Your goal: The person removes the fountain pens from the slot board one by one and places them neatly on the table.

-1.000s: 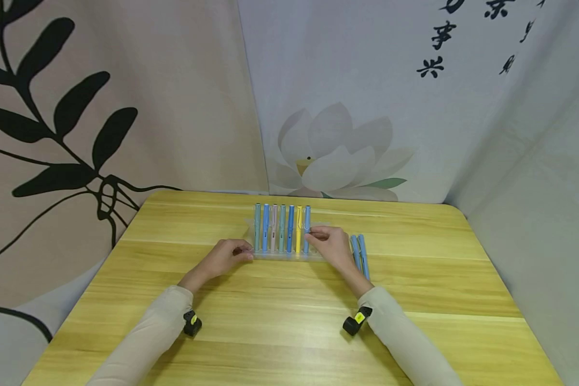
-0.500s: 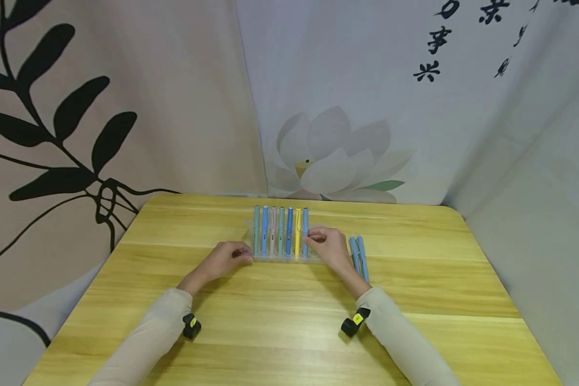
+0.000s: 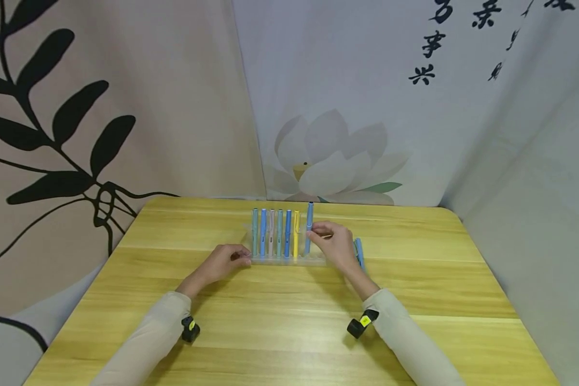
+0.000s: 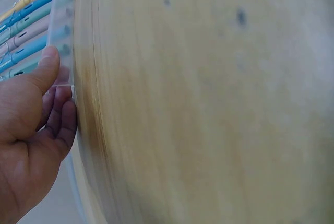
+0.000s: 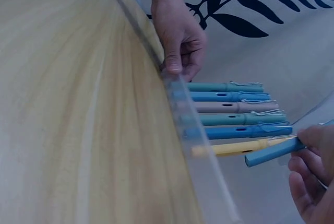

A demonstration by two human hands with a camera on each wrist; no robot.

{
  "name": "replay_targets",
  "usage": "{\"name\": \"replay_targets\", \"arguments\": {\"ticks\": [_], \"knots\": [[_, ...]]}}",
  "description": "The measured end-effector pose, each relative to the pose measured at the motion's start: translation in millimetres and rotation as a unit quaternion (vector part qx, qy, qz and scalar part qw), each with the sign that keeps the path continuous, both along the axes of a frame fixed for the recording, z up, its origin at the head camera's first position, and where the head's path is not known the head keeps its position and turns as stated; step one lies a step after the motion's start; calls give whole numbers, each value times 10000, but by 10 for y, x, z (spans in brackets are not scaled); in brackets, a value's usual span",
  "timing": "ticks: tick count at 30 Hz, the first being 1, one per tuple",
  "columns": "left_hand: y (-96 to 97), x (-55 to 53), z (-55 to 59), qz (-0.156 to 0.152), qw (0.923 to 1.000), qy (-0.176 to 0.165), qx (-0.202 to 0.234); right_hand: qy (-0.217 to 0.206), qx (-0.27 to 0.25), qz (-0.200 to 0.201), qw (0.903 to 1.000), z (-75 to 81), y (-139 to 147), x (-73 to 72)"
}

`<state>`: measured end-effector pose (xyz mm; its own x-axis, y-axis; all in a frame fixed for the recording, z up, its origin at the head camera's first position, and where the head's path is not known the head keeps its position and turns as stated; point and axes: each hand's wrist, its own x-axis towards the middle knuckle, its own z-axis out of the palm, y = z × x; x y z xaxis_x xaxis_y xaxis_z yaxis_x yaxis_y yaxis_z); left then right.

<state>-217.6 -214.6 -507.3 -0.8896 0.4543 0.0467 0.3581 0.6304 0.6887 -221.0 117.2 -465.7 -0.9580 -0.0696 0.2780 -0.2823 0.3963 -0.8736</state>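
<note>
A clear pen rack (image 3: 289, 261) holds a row of capped pens: green, blue, pinkish, green, blue (image 3: 288, 233) and yellow (image 3: 296, 233). At its left end my left hand (image 3: 227, 261) grips the rack, thumb on the front edge in the left wrist view. My right hand (image 3: 335, 245) pinches a light blue pen (image 3: 310, 217) between thumb and fingers, to the right of the yellow one. In the right wrist view that blue pen (image 5: 271, 153) slants away from the row, its lower end apart from the rack's front strip (image 5: 201, 125).
Another blue pen (image 3: 359, 253) lies on the wooden table (image 3: 270, 332) right of the rack, partly behind my right hand; a bit of something green shows beside it. A printed curtain (image 3: 198, 107) hangs behind the table's back edge.
My right hand has drawn the light blue pen up and slightly right, away from the yellow pen. My left hand keeps its grip on the rack. The head view has tilted slightly.
</note>
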Motion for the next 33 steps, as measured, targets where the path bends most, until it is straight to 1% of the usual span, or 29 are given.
{"name": "replay_targets", "arguments": {"ticks": [3, 7, 10, 18, 22, 27, 33], "knots": [[1, 2, -3, -10, 10000, 38, 1, 65, 56, 12, 10000, 57, 54, 26], [2, -2, -6, -33, 10000, 72, -9, 32, 91, 5, 10000, 96, 147, 59], [0, -6, -6, -44, 10000, 71, -21, -26, 89, -5, 10000, 112, 226, 89], [-3, -16, 2, -55, 9999, 96, -39, 26, 156, -116, 9998, 135, 438, 151], [0, -11, 3, -56, 9999, 66, -56, 48, 181, -246, 9995, 136, 551, 191], [-5, 1, 3, -98, 9998, 146, 16, 38, 236, -372, 9990, 117, 684, 246], [-3, 0, -2, -75, 9997, 212, -62, -107, 326, -573, 9978, 64, 843, 315]]}}
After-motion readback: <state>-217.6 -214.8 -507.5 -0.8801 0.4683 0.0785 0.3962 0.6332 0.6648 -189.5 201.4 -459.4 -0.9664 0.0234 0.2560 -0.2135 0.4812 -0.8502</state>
